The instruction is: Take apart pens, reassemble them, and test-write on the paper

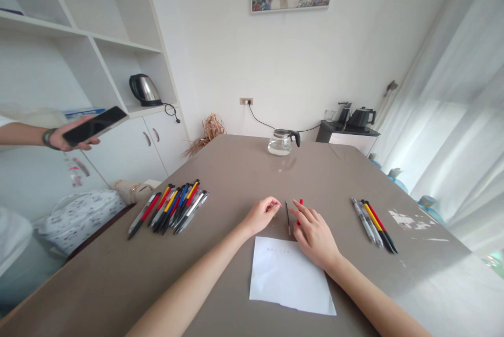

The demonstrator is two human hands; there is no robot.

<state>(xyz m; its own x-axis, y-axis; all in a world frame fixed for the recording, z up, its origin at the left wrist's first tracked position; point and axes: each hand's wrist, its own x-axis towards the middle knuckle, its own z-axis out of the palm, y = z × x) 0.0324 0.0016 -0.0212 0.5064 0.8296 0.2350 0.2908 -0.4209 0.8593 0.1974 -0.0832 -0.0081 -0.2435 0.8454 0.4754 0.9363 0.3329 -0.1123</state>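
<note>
My left hand [263, 214] rests over the table with its fingers curled together in a pinch; what they hold, if anything, is too small to make out. A thin dark pen refill [287, 217] lies just to the right of those fingertips. Beyond it, my right hand [317, 234] has its fingers stretched out over a red pen piece [301, 202], which they partly cover. Its wrist lies beside the right edge of a white sheet of paper [289, 276] with a faint line of writing near the top.
A pile of pens [173, 206] in several colours lies at the left. Several more pens [374, 224] lie at the right. A glass pot [280, 143] stands at the table's far edge. Another person's hand [65, 137] holds a phone [96, 126] at the left.
</note>
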